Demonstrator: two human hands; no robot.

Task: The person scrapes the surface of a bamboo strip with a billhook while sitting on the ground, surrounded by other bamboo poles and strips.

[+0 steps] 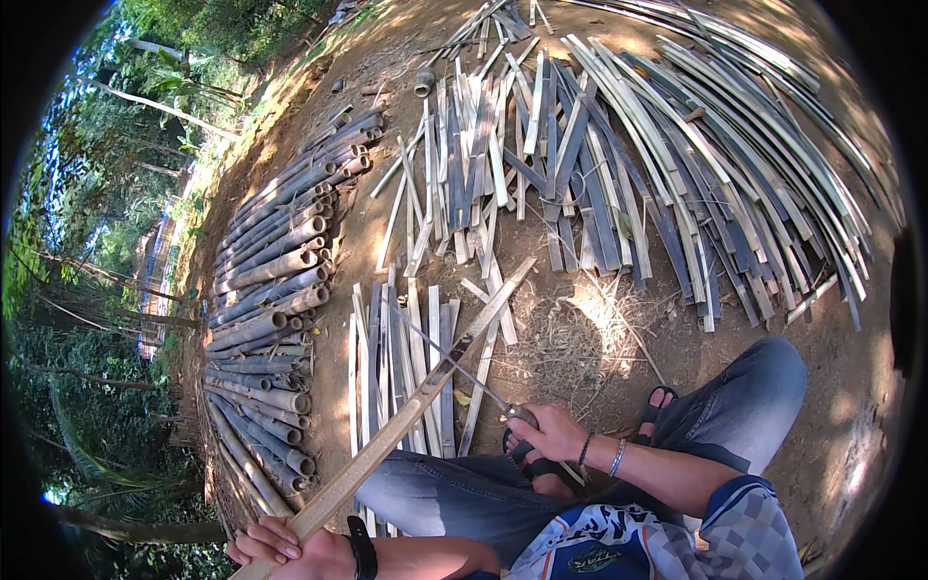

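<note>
My left hand grips the near end of a long split bamboo strip that slants up and right over the ground. My right hand is closed on the handle of a long thin knife; its blade reaches up-left and crosses the strip near its middle. I sit with my knees in blue jeans and black sandals on my feet, a black watch on my left wrist and bracelets on my right.
A small pile of split strips lies just ahead. A large fan of long strips covers the dirt at the back right. Whole bamboo poles are stacked along the left. Trees and a slope lie beyond.
</note>
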